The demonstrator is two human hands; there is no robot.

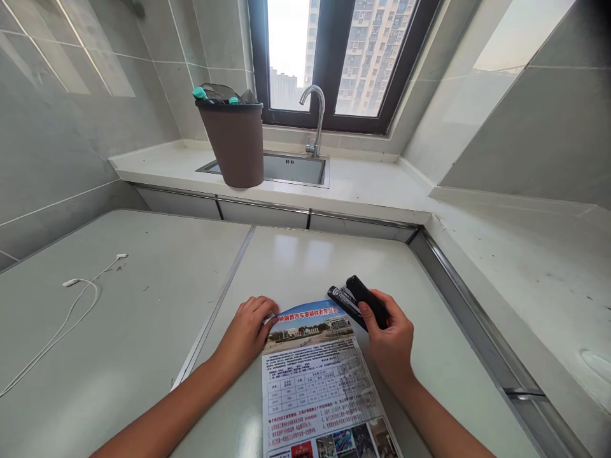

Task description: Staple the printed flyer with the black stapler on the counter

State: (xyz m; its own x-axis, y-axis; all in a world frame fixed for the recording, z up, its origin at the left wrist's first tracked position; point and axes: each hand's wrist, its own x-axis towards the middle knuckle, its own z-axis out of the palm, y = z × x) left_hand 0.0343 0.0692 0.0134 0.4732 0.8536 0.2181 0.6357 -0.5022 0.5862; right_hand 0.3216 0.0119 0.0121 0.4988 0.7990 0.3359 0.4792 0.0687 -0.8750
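A printed flyer with a building photo, red headline and tables lies on the white table in front of me. My left hand is closed on its upper left edge, thumb on top and fingertips curled at the far side. In my right hand is a black stapler, gripped around its handle with the jaws apart. The stapler's front end sits over the flyer's upper right corner. Whether the paper lies between the jaws is hard to make out.
A white cable runs over the left half of the table. Beyond it, a counter carries a brown bin with bottles inside, beside a sink and faucet. Another counter borders the right side.
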